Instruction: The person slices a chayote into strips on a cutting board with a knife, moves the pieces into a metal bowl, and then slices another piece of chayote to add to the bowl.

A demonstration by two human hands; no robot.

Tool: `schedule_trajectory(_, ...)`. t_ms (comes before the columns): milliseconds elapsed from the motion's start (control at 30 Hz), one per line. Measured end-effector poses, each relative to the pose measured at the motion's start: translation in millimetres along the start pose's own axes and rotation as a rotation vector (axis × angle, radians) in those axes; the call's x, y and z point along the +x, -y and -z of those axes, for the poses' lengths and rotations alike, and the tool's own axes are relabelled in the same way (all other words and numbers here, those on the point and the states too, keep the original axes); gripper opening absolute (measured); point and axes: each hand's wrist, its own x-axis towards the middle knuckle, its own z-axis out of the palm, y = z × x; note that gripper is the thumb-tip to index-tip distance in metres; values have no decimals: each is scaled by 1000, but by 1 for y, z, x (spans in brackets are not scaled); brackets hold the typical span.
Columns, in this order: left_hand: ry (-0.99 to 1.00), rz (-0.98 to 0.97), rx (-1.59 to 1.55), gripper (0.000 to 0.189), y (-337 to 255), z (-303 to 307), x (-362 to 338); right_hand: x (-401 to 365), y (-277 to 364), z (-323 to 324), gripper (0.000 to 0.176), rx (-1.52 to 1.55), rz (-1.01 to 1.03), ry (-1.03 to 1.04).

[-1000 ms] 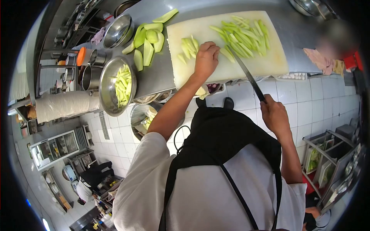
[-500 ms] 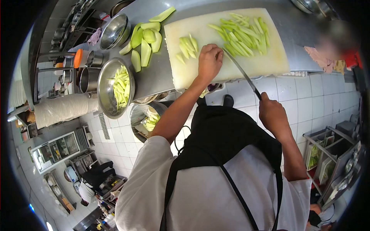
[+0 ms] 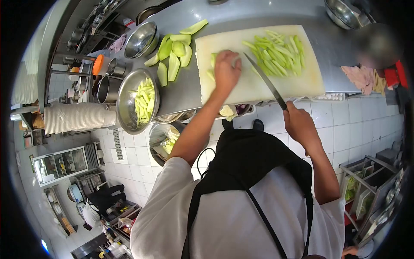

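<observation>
Grip of the left hand (image 3: 227,69): fingers curled and blurred, palm down over the left part of a white cutting board (image 3: 302,84); whether it pinches anything cannot be told. Grip of the right hand (image 3: 298,122): closed firmly round the handle of a long knife (image 3: 268,83), its blade slanting up and left across the board.

From left to right, a perforated metal colander (image 3: 126,101) holds pale green strips (image 3: 144,102). Behind it on the steel surface (image 3: 181,93) sits a shiny metal bowl (image 3: 141,39), and to the right lie larger pale green vegetable pieces (image 3: 174,67). On the board, a few short wedges (image 3: 210,75) show beside the left hand, partly hidden by it. Right of the blade spreads a loose pile of cut sticks (image 3: 280,54). Farther right, a pink cloth (image 3: 360,77) lies at the surface's edge.

The step in hand appears to be slicing the vegetable into sticks, between cuts. The next move seems to call for steadying a wedge near the blade, fingertips tucked clear of its edge.
</observation>
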Motion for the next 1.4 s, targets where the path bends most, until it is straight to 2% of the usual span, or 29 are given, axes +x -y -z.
schedule_trajectory(67, 72, 33, 122, 29, 15, 15, 22, -12, -1, -3, 19, 16, -4, 49)
schedule_trajectory(100, 223, 56, 146, 34, 25, 22, 33, -16, -3, -8, 19, 28, -4, 62)
schedule_trajectory(167, 388, -141, 209, 41, 44, 28, 47, -16, -10, -19, 17, 51, -1, 77)
schedule_trajectory(267, 692, -108, 300, 40, 46, 33, 61, -11, -20, -27, 17, 55, -26, 31)
schedule_trajectory(367, 859, -76, 322, 35, 49, 28, 73, -6, -30, -27, 18, 49, -48, -23)
schedule_trajectory(467, 956, -201, 456, 32, 31, 29, 74, -5, -29, -26, 18, 50, -62, -21)
schedule_trajectory(567, 946, -255, 494, 32, 27, 24, 75, -5, -28, -25, 19, 53, -74, -6)
schedule_trajectory(667, 856, -247, 464, 23, 11, 23, 74, -5, -28, -26, 19, 66, -80, -8)
schedule_trajectory(767, 536, -322, 187, 16, 7, 13, 54, -5, -29, -26, 19, 75, -75, -12)
schedule_trajectory(833, 452, -284, 48, 13, 0, 7, 24, -4, -30, -26, 19, 74, -67, -14)
schedule_trajectory(867, 438, -293, 37, 16, -3, 6, 9, -4, -30, -26, 19, 73, -66, -13)
schedule_trajectory(967, 369, -160, -24, 16, -10, 7, -28, -5, -30, -26, 19, 69, -68, -3)
schedule_trajectory(1100, 235, -18, -39, 16, -10, 10, -42, -9, -21, -19, 18, 64, -59, 7)
schedule_trajectory(1200, 193, 29, 12, 15, -12, 8, -47, -14, -17, -13, 19, 61, -13, -4)
schedule_trajectory(1400, 191, 27, -59, 17, -12, -10, -44, -22, -9, -1, 17, 27, -50, 39)
